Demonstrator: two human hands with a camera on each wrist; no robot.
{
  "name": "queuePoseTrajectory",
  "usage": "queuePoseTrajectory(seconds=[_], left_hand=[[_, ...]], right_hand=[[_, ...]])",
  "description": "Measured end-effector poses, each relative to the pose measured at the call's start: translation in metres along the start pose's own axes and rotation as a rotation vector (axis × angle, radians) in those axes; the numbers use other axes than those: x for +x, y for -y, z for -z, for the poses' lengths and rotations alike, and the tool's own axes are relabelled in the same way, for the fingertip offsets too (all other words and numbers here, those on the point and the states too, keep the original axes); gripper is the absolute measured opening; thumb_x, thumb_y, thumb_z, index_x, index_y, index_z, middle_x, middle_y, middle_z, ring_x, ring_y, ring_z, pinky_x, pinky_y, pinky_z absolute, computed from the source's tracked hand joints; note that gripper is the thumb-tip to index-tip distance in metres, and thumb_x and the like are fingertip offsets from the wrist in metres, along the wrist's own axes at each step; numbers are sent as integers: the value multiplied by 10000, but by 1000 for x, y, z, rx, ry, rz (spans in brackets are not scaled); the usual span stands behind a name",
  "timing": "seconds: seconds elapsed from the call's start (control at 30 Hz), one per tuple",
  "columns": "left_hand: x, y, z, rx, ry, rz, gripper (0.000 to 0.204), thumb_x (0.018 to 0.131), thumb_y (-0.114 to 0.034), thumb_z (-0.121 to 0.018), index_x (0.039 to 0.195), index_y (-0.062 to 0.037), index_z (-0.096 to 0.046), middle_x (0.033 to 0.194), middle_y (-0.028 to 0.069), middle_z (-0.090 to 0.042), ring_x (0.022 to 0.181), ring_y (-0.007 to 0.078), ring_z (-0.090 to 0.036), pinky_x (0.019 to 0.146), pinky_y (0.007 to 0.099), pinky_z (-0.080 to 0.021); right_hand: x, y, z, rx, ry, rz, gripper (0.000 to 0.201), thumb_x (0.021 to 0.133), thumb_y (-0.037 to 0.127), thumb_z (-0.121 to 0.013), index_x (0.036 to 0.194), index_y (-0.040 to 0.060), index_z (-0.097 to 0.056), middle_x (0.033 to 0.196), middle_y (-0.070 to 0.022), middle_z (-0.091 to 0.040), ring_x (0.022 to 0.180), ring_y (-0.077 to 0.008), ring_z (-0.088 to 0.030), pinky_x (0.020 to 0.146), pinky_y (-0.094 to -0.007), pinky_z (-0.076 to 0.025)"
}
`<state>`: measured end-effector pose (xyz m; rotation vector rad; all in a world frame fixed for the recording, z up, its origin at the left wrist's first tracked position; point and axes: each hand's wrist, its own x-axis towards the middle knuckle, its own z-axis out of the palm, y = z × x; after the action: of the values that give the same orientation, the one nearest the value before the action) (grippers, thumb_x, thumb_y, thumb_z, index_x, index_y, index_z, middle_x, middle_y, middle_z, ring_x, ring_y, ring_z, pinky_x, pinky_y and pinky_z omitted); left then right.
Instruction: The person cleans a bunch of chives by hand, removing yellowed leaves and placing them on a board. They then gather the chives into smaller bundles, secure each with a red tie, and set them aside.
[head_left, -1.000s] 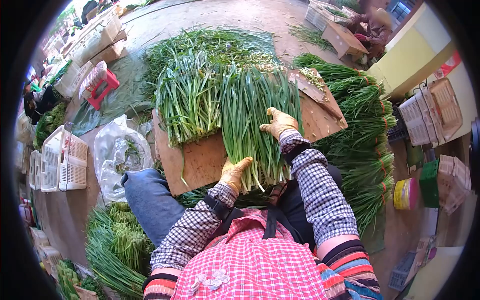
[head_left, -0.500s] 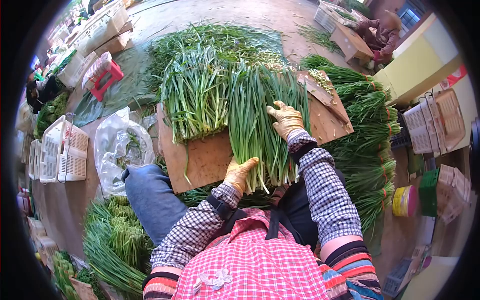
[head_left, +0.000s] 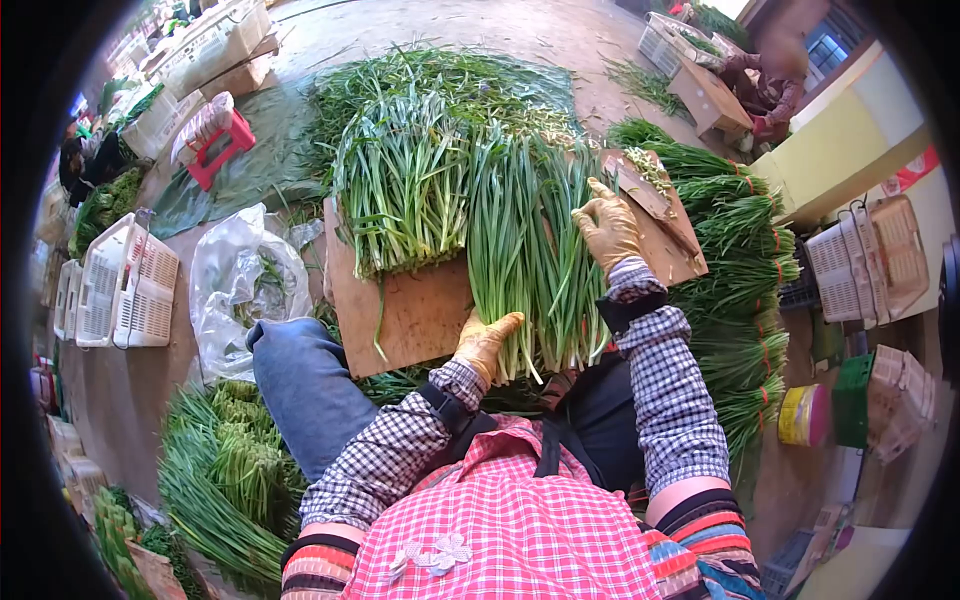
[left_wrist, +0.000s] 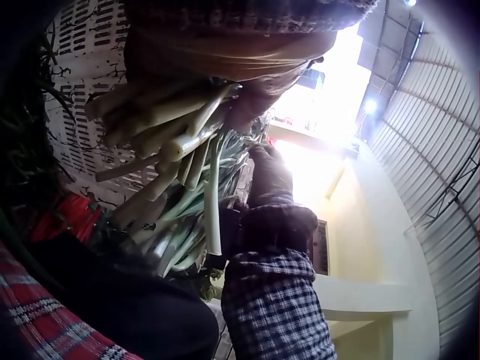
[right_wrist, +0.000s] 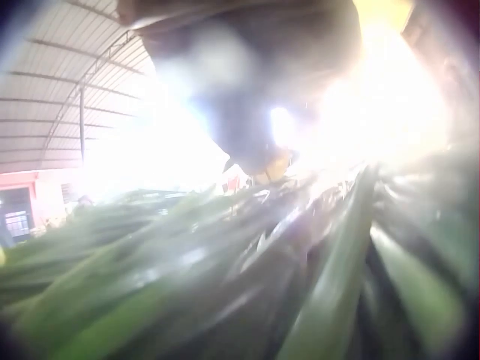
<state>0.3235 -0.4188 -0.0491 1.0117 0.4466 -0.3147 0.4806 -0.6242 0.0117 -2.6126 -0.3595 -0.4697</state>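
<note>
In the head view, a loose layer of long flat-leaved green stalks [head_left: 535,250], like garlic chives, lies on a wooden board [head_left: 405,320], pale stem ends toward the person. My gloved left hand [head_left: 484,345] grips its lower left edge, thumb over the stems and fingers hidden beneath. Pale cut stem ends [left_wrist: 176,146] stick out below that hand in the left wrist view. At the right edge of the leaves is my gloved right hand [head_left: 608,232], thumb and forefinger spread. Blurred leaves [right_wrist: 172,262] fill the lower right wrist view. Left of the layer sits a second pile of stalks [head_left: 405,200].
Tied bundles [head_left: 735,250] line the right side, and more stalks [head_left: 225,480] lie at lower left. A plastic bag [head_left: 245,270], white crates [head_left: 130,285] and a red stool [head_left: 220,150] stand left. Trimmings [head_left: 650,170] lie on the board's right. Another person [head_left: 775,85] sits far right.
My right hand has moved right over the leaves to the layer's right edge. My left hand keeps its place at the stem ends. The whole view has shifted slightly.
</note>
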Motion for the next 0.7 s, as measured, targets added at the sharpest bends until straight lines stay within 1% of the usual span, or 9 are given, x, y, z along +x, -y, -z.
queuePoseTrajectory(seconds=[0.1,0.23,0.33,0.37,0.47,0.5,0.6,0.63,0.7], left_hand=[[-3,-4,-2,7,-3,10,493,807,-121,-729,1235,-15,-509,1056,117,-639,889,232,-649,734,383,-569],[-13,-16,-6,43,-32,53,496,808,-126,-727,1239,-17,-508,1052,116,-638,885,227,-647,734,379,-567],[-8,-11,-3,9,8,38,488,812,-131,-724,1234,-16,-508,1045,117,-639,884,227,-647,729,377,-567],[-8,-10,-3,16,13,36,485,813,-131,-723,1233,-17,-509,1045,118,-639,884,228,-648,728,376,-568],[-8,-10,-2,32,17,31,483,815,-133,-721,1233,-18,-509,1045,121,-638,886,232,-649,727,374,-568],[-8,-10,-3,34,15,31,486,815,-133,-721,1236,-19,-506,1047,123,-638,886,233,-649,727,373,-568],[-13,-14,-5,27,4,45,500,813,-134,-723,1246,-22,-498,1052,123,-637,890,233,-649,730,375,-566],[-14,-16,-6,24,1,52,505,812,-135,-724,1249,-24,-495,1055,122,-636,892,234,-648,731,376,-566],[-14,-15,-6,49,3,33,514,813,-140,-723,1256,-25,-490,1062,124,-635,897,236,-647,734,380,-564]], right_hand=[[-4,1,13,178,-102,4,235,818,192,-704,997,41,-677,1298,-140,-575,1120,-257,-573,1000,-400,-403],[-12,18,43,741,76,-123,591,877,290,-693,1330,-10,-460,1213,-87,-599,1158,-171,-522,1011,-319,-395],[-24,33,64,930,63,-44,633,866,396,-685,1324,5,-489,1237,-90,-586,1169,-179,-520,1013,-319,-396],[-28,37,72,938,57,-79,674,850,510,-649,1293,17,-525,1283,-101,-566,1160,-184,-537,1005,-311,-407],[-41,43,81,1216,86,-99,672,853,568,-605,1251,28,-565,1273,-109,-579,1135,-196,-563,998,-316,-421],[-42,41,80,1282,146,-135,547,868,463,-651,1215,44,-598,1232,-88,-609,1098,-201,-588,980,-322,-442],[-42,48,64,690,187,-116,416,862,327,-690,1185,71,-628,1196,-74,-632,1084,-185,-595,957,-301,-454],[-37,44,51,495,148,-47,346,837,186,-692,1169,103,-642,1206,-89,-628,1107,-207,-589,975,-327,-450],[-22,35,25,203,81,88,366,819,196,-694,1172,117,-641,1215,-103,-619,1128,-236,-577,995,-360,-438]])
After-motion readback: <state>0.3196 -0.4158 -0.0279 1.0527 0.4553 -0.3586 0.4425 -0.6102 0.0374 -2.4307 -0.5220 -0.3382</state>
